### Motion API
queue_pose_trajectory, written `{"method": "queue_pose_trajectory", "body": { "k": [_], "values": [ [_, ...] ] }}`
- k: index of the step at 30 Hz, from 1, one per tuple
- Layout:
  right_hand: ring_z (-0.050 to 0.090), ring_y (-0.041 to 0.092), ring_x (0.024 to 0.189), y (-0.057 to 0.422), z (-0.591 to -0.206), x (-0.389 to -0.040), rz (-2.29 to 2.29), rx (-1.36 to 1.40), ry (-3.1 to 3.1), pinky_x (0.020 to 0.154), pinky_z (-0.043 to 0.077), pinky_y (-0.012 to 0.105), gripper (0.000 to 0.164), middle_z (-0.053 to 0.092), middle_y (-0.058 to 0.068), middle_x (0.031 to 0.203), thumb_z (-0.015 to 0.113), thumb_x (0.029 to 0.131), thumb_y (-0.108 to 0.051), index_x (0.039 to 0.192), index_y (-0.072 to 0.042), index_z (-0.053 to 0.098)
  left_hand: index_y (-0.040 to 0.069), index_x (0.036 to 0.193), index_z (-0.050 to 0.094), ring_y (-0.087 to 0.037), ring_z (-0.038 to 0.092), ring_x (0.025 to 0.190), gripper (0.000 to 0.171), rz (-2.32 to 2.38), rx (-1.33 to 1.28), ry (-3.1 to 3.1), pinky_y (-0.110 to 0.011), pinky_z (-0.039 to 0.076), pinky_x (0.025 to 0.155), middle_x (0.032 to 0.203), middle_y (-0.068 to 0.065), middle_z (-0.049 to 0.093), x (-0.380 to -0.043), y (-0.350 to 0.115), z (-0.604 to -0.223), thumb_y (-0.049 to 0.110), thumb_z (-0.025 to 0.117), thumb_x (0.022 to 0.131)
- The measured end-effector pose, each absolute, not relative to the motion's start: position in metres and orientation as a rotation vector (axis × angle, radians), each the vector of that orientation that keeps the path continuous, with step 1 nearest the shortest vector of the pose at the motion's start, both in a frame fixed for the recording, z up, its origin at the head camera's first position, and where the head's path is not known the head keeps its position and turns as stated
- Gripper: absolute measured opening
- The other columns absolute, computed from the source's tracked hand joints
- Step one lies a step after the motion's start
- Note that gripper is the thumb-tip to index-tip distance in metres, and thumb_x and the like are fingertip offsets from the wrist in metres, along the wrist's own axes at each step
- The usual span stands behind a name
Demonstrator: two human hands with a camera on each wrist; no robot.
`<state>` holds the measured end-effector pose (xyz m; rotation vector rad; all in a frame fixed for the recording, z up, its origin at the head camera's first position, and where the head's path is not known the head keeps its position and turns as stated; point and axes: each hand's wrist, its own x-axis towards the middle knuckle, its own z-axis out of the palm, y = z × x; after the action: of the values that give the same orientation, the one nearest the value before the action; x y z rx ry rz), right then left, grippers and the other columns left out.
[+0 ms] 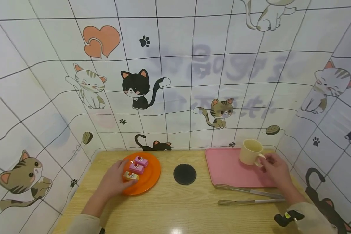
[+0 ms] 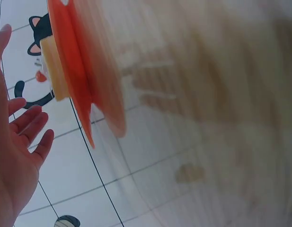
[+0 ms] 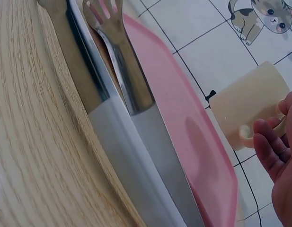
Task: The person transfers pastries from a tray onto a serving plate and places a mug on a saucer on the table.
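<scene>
At the plate's left rim, my left hand (image 1: 114,178) reaches with loosely spread fingers around the small toy cakes and grips nothing. Two pink cakes (image 1: 136,168) and a yellow cake (image 1: 131,176), each with a red cherry on top, stand in a row on the orange plate (image 1: 150,175). My thumb is close by the yellow one. On the right, my right hand (image 1: 273,167) pinches the handle of a cream mug (image 1: 250,152). The mug is upright, and the right wrist view shows its base just above the pink tray (image 3: 183,118).
A round black coaster (image 1: 185,174) lies between plate and tray. Two forks with light handles, a nearer one (image 1: 237,202) and a farther one (image 1: 237,188), lie along the tray's front edge. A tiled wall covering (image 1: 175,123) with cat pictures borders the wooden table (image 1: 169,211).
</scene>
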<state>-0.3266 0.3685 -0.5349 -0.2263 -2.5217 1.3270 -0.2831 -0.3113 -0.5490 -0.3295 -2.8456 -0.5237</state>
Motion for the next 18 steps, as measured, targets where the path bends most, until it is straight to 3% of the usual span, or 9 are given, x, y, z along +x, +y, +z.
{"method": "queue_pose_trajectory", "body": {
  "k": [5, 12, 18],
  "values": [
    [0.072, 0.009, 0.073, 0.361, -0.530, -0.324, 1.330, -0.199, -2.522, 0.067, 0.065, 0.031, 0.036, 0.075, 0.021, 0.110, 0.063, 0.114, -0.036, 0.123, -0.001, 0.062, 0.006, 0.158, 0.055, -0.047, 0.061, 0.133, 0.096, -0.521, -0.395, -2.802, -0.070, 0.051, 0.112, 0.154, -0.020, 0.059, -0.285, -0.302, -0.549, 0.057, 0.092, 0.086],
    [0.071, 0.009, 0.070, 0.353, -0.526, -0.324, 1.372, -0.169, -2.501, 0.063, 0.063, 0.025, 0.032, 0.075, 0.017, 0.102, 0.066, 0.113, -0.028, 0.122, 0.002, 0.064, 0.010, 0.163, 0.052, -0.041, 0.063, 0.131, 0.099, -0.523, -0.422, -2.824, -0.066, 0.052, 0.112, 0.153, -0.014, 0.060, -0.287, -0.291, -0.544, 0.058, 0.092, 0.086],
    [0.071, 0.009, 0.071, 0.345, -0.523, -0.324, 1.425, -0.113, -2.479, 0.064, 0.063, 0.025, 0.031, 0.074, 0.013, 0.099, 0.067, 0.113, -0.025, 0.124, 0.003, 0.063, 0.009, 0.160, 0.056, -0.038, 0.063, 0.132, 0.094, -0.581, -0.477, -2.843, -0.060, 0.053, 0.115, 0.152, -0.014, 0.061, -0.288, -0.277, -0.540, 0.054, 0.092, 0.086]
  ]
}}
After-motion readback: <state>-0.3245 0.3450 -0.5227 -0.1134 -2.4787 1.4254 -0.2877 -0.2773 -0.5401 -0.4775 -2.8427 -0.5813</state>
